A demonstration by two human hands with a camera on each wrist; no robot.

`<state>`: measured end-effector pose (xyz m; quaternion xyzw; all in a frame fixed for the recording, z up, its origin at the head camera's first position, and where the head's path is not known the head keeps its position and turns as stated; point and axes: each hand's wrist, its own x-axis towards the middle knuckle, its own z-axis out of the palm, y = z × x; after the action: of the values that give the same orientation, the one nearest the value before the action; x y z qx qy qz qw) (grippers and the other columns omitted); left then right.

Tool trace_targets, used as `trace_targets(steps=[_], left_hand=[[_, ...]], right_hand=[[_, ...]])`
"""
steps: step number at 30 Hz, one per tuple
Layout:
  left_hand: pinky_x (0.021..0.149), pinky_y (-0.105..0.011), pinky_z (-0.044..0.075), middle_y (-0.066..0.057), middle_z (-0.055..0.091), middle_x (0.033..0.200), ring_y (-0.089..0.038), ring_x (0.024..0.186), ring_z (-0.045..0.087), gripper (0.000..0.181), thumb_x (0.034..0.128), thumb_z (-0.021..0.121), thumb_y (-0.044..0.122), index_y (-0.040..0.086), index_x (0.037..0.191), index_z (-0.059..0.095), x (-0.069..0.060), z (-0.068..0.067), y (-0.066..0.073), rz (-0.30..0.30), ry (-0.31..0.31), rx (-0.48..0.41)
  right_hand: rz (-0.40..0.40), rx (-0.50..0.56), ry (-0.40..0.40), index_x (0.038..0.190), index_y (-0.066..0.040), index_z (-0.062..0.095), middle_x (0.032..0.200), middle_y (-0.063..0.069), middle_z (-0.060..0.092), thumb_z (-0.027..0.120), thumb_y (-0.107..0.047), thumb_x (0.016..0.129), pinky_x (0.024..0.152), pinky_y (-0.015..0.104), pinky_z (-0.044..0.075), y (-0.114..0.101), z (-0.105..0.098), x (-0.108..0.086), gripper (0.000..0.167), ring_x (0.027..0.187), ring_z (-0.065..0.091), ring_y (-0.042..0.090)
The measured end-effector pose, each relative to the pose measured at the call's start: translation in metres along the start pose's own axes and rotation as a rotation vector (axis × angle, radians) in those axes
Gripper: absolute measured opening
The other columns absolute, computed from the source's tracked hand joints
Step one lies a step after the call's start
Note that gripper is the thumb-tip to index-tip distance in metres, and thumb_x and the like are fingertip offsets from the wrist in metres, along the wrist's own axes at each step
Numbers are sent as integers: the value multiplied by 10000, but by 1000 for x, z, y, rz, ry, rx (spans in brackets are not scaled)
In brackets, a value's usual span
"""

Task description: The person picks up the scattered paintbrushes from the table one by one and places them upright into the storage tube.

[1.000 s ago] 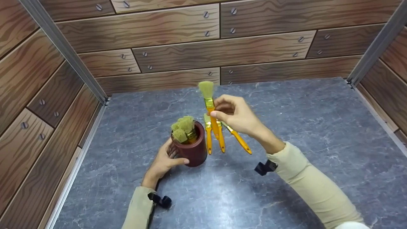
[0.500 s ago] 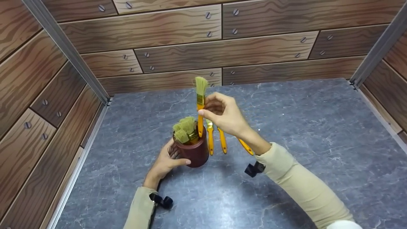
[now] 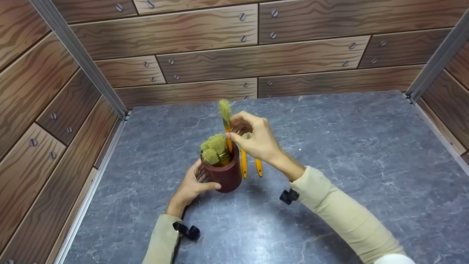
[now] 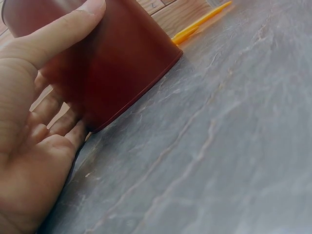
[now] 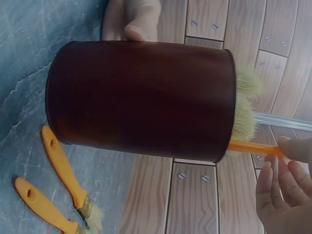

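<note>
At the centre of the head view, with the right hand (image 3: 254,139), pinching a slim orange-handled, pale-green-bristled paintbrush (image 3: 225,113) between thumb and fingertips, bristles up, nearly upright, with handle end just inside the right of the rim of a dark red, smooth-walled cylindrical cup (image 3: 226,176). At lower centre-left, with the left hand (image 3: 192,185), gripping the cup, thumb across the near wall, fingers around the left side, base on the grey marble-patterned tabletop (image 3: 366,154).

Apparently setting the paintbrush into the cup. Best to aim straight down the gap at right, clear of the crowded bunch of pale-green-bristled brushes (image 3: 214,146) toward the left of the mouth. Lower gently, releasing only after feeling firm support under the handle. Brace the cup lightly against tipping. Avoid brushing wrist or sleeve against the flat orange-handled brush (image 3: 244,165) just right of the cup, or the second flat orange-handled brush (image 3: 259,168) farther right.
</note>
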<state>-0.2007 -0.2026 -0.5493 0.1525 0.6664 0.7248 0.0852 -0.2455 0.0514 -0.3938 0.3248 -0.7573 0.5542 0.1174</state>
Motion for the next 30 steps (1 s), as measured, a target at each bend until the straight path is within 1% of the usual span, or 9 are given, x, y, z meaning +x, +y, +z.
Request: trace_targets(steps=[3,7,11,17,20,23,27,30], left_hand=[[1290,-330,372,-85,472,1664,-240,1553,436,1057,809,937,40,168,1676,347,0,0,0,-1,-2,1],[1289,-339,376,-81,471,1665,-240,1552,438,1070,808,938,38,169,1681,334,0,1,1,0,-4,-1],[1284,-337,384,-93,472,1663,-244,1545,446,1079,802,940,34,156,1683,328,0,1,1,5,-4,-4],[1275,-322,393,-122,481,1652,-235,1532,461,1070,795,942,29,117,1674,340,0,1,0,9,-1,-5],[1278,-321,388,-123,484,1650,-230,1532,462,1074,787,945,22,111,1671,344,0,2,0,11,2,-9],[1280,-327,386,-114,482,1653,-232,1537,455,1077,787,945,23,124,1674,342,0,2,0,14,2,-9],[1278,-327,391,-102,490,1648,-241,1544,448,1070,787,950,36,143,1670,355,0,2,1,8,9,-9],[1271,-315,397,-116,496,1641,-247,1543,448,1069,780,956,39,125,1664,362,-1,2,1,2,19,-14]], right_hand=[[-4,-11,-3,1107,-7,732,1002,106,788,834,-61,923,733,294,645,3,1,-1,217,848,753,196],[13,-17,-15,1152,-19,732,1069,120,787,864,-91,903,720,314,648,6,1,-3,291,855,760,211],[29,-24,-30,1187,-38,733,1124,95,787,879,-116,897,725,317,652,7,1,-5,335,871,752,195],[45,-26,-55,1189,-49,735,1143,73,783,854,-117,921,748,344,662,6,0,-6,301,884,748,166],[44,-23,-60,1187,-30,735,1146,89,780,827,-97,943,763,334,660,6,-4,-8,270,891,757,183],[47,-23,-47,1163,-16,742,1124,100,783,815,-70,945,775,317,660,9,-10,-9,236,889,762,212],[73,-41,-34,1126,-11,752,1078,113,791,810,-36,938,774,309,658,16,-20,-14,199,876,760,239],[105,-70,-44,1118,-3,754,1065,137,791,801,-31,944,775,315,653,27,-27,-20,182,878,755,248]])
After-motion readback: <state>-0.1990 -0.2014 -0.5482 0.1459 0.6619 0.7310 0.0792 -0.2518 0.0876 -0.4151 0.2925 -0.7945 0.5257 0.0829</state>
